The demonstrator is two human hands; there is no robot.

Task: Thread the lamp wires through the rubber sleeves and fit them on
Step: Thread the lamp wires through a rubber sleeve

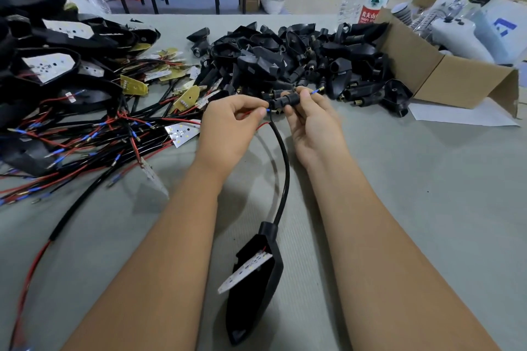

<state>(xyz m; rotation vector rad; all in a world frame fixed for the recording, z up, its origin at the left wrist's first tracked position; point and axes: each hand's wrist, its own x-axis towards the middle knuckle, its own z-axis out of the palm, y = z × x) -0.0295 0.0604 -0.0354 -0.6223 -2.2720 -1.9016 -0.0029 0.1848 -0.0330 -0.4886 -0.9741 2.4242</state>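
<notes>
While the rubber sleeve (pixel 285 101) lies crosswise above the table (pixel 399 208), pinched in the right hand (pixel 312 120), one blue-tipped wire (pixel 315 91) already exits its right end. The left hand (pixel 232 122) pinches the second wire tip (pixel 266 111) just beside the sleeve's left mouth, so it feeds rightward. Fingers hide the bore; the cable (pixel 283 168) runs down to the lamp housing (pixel 256 279).
</notes>
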